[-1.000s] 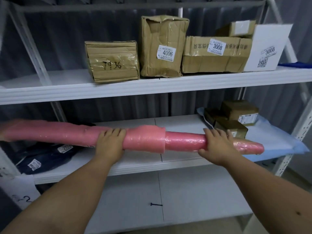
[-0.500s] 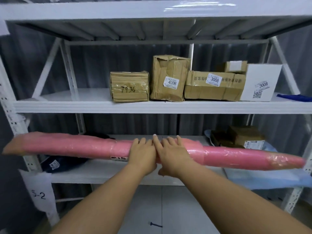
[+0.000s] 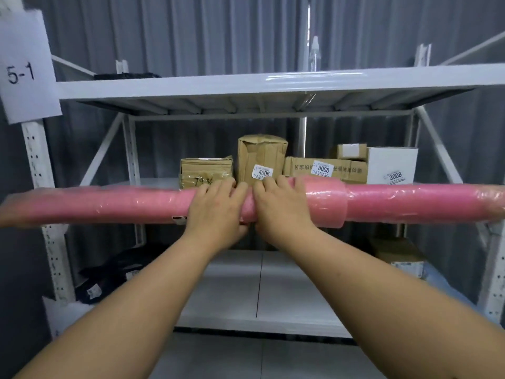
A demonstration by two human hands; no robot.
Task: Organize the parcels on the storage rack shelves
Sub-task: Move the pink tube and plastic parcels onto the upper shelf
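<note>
Grip: left hand [image 3: 216, 212] and right hand [image 3: 281, 209], side by side and almost touching, fingers curled over the top of one long pink wrapped roll [image 3: 410, 202], thumbs hidden beneath. Both hold it at mid-length.

Item in hand: the roll, level, carried in the air across the front of the rack, at about the height of the middle shelf [image 3: 153, 183]; its ends run out past the uprights on both sides. Not yet shelved.

Already placed, middle shelf: brown carton [image 3: 206, 169], tall carton tagged 4006 [image 3: 261, 157], flat carton tagged 3008 [image 3: 322, 166], white box [image 3: 392, 165].

Lower shelf [image 3: 287, 291]: dark bagged parcels [image 3: 109, 280] at left, carton [image 3: 396, 251] at right.

Top shelf [image 3: 273, 80]: one dark item at left.

Remaining, by estimate: seat the roll lengthwise on a shelf; the top one looks roomiest.
</note>
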